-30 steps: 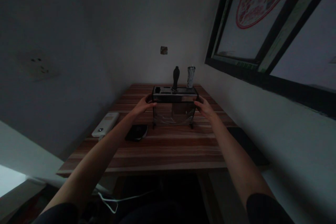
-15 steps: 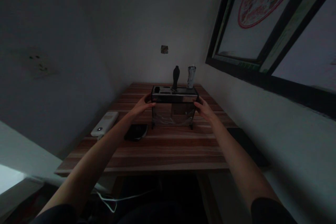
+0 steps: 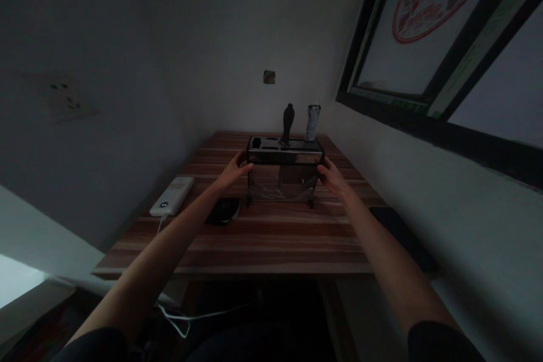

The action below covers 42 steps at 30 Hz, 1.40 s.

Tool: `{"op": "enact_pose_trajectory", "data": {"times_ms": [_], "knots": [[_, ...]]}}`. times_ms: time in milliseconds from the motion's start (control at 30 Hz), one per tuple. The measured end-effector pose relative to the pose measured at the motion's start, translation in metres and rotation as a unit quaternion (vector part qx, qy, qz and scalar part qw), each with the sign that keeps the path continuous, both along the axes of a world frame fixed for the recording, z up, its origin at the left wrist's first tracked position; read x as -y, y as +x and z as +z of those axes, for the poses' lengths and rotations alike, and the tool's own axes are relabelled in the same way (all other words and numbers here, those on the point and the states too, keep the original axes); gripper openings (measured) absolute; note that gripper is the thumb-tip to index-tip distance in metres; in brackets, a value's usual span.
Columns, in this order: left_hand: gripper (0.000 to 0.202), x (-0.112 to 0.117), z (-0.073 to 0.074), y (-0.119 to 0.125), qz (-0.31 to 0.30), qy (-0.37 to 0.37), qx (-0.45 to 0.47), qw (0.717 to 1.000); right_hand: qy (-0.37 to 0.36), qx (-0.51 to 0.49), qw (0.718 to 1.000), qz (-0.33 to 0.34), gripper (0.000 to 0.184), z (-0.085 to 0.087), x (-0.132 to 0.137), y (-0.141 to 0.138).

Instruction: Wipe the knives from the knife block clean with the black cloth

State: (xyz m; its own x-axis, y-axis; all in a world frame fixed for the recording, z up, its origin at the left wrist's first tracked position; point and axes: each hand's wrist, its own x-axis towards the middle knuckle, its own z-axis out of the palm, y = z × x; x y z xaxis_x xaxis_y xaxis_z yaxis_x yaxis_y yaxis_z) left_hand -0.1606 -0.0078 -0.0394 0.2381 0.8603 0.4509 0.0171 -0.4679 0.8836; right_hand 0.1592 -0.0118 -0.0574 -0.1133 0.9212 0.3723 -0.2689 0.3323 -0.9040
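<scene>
A knife holder (image 3: 267, 176) with a slotted metal top and a see-through front stands upright on the wooden table. My left hand (image 3: 236, 171) grips its left end, thumb on the front edge. At the opposite end, my right hand (image 3: 333, 175) is closed on it the same way. A black handle (image 3: 288, 123) sticks up from a slot in the top. Beside that, to the right, rises a pale, patterned handle or wrapped item (image 3: 313, 122), too dim to name. The fingers behind the holder are hidden.
On the table (image 3: 271, 249), a white power bank (image 3: 172, 195) with a cable lies at the left. A small dark pouch-like item (image 3: 223, 211) sits by my left forearm. A flat dark object (image 3: 403, 235) lies at the right edge. Walls border the table.
The view has shifted slightly, so everything sits a little further right in the picture. Both hands keep the same hold on the knife holder, which shows no clear movement on the table.
</scene>
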Motion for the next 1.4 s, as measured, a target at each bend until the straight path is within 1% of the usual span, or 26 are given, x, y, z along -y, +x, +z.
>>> {"op": "enact_pose_trajectory", "data": {"times_ms": [67,167,233,300,333,367,400,467,500,533,567,600,633,667,700,767,800,833,867,967,1100,1167,1267,1333,1400], "knots": [[0.081,0.001,0.001,-0.001,0.000,0.004,-0.015,1.000,0.003,0.013,1.000,-0.007,0.060,0.001,0.002,0.000],[0.084,0.004,0.001,-0.005,-0.016,0.021,-0.047,0.999,0.015,0.038,0.999,-0.031,0.062,0.003,0.006,0.001],[0.080,0.007,0.000,-0.012,-0.019,0.034,-0.064,0.997,0.031,0.054,0.997,-0.045,0.064,0.005,0.012,0.002],[0.073,0.011,-0.002,-0.021,0.002,0.039,-0.071,0.997,0.060,0.064,0.993,-0.078,0.061,0.006,0.021,0.002],[0.069,0.014,-0.003,-0.027,0.021,0.035,-0.074,0.996,0.076,0.066,0.988,-0.113,0.056,0.006,0.028,0.002],[0.065,0.017,-0.004,-0.033,0.040,0.030,-0.080,0.996,0.091,0.068,0.980,-0.164,0.049,0.006,0.036,0.001],[0.060,0.021,-0.005,-0.039,0.060,0.024,-0.090,0.994,0.102,0.072,0.966,-0.227,0.041,0.006,0.046,0.000],[0.051,0.029,-0.009,-0.053,0.088,0.013,-0.127,0.988,0.115,0.084,0.927,-0.347,0.027,0.005,0.069,-0.005],[0.046,0.034,-0.012,-0.060,0.096,0.010,-0.151,0.984,0.117,0.090,0.916,-0.373,0.023,0.004,0.080,-0.010],[0.043,0.039,-0.016,-0.066,0.100,0.008,-0.177,0.979,0.115,0.100,0.918,-0.367,0.020,0.003,0.092,-0.016],[0.041,0.043,-0.021,-0.072,0.106,0.007,-0.200,0.974,0.108,0.122,0.927,-0.337,0.018,0.002,0.102,-0.024],[0.039,0.047,-0.026,-0.077,0.108,0.006,-0.223,0.969,0.105,0.142,0.938,-0.299,0.017,0.001,0.111,-0.035],[0.038,0.051,-0.032,-0.082,0.111,0.007,-0.246,0.963,0.105,0.175,0.948,-0.244,0.016,-0.001,0.119,-0.047],[0.037,0.054,-0.038,-0.085,0.119,0.011,-0.272,0.955,0.112,0.221,0.950,-0.188,0.015,-0.004,0.126,-0.061],[0.036,0.057,-0.044,-0.087,0.128,0.021,-0.304,0.944,0.132,0.271,0.943,-0.143,0.014,-0.006,0.130,-0.077],[0.035,0.062,-0.054,-0.090,0.151,0.048,-0.372,0.915,0.173,0.371,0.910,-0.065,0.014,-0.012,0.134,-0.110],[0.036,0.064,-0.057,-0.091,0.159,0.060,-0.404,0.899,0.189,0.405,0.894,-0.032,0.022,-0.014,0.134,-0.127],[0.037,0.066,-0.059,-0.092,0.163,0.069,-0.429,0.886,0.197,0.429,0.881,-0.014,0.027,-0.016,0.132,-0.142],[0.038,0.069,-0.061,-0.093,0.162,0.075,-0.447,0.876,0.199,0.445,0.873,-0.014,0.030,-0.018,0.129,-0.157],[0.037,0.075,-0.059,-0.096,0.159,0.085,-0.473,0.862,0.196,0.497,0.845,-0.026,0.033,-0.018,0.113,-0.193],[0.035,0.081,-0.054,-0.101,0.170,0.095,-0.507,0.839,0.195,0.568,0.798,-0.039,0.032,-0.018,0.095,-0.224],[0.036,0.082,-0.052,-0.102,0.168,0.091,-0.524,0.830,0.191,0.595,0.779,-0.040,0.031,-0.019,0.090,-0.233],[0.037,0.082,-0.051,-0.103,0.167,0.074,-0.527,0.830,0.185,0.623,0.759,-0.039,0.028,-0.022,0.089,-0.239],[0.033,0.082,-0.050,-0.102,0.171,0.070,-0.529,0.828,0.190,0.630,0.752,-0.039,0.029,-0.023,0.089,-0.239],[0.029,0.082,-0.049,-0.101,0.180,0.070,-0.538,0.820,0.193,0.627,0.753,-0.042,0.033,-0.023,0.090,-0.238]]}}
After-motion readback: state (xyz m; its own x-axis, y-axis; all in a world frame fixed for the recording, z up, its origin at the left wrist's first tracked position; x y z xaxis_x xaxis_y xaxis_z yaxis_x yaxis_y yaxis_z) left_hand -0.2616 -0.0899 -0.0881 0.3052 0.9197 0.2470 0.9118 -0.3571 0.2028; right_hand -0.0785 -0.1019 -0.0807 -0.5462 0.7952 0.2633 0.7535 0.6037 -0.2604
